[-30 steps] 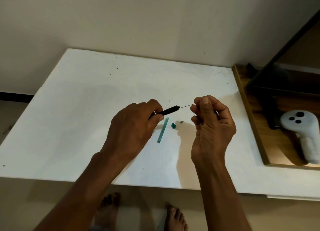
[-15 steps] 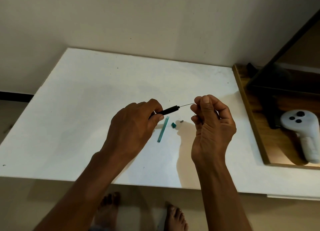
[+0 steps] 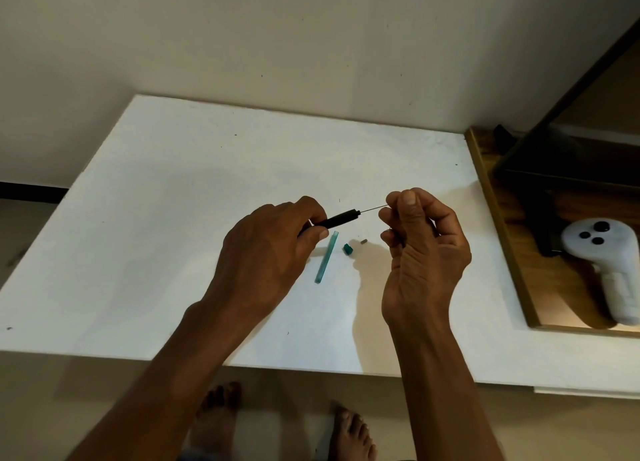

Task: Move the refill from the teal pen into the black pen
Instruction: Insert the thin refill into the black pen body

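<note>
My left hand (image 3: pixel 268 256) grips the black pen barrel (image 3: pixel 337 219) above the white table (image 3: pixel 173 218), its open end pointing right. A thin refill (image 3: pixel 373 209) runs from that end to my right hand (image 3: pixel 420 249), which pinches its other end between thumb and fingers. Part of the refill is inside the barrel. The empty teal pen barrel (image 3: pixel 326 257) lies on the table just below the black pen. Beside it lie a small teal cap piece (image 3: pixel 347 249) and a tiny grey piece (image 3: pixel 363 242).
A wooden tray (image 3: pixel 498 225) borders the table on the right and holds a white handheld controller (image 3: pixel 604 263) and a dark object (image 3: pixel 543 225). The wall runs behind the table. Bare feet (image 3: pixel 349 433) show below the table's front edge.
</note>
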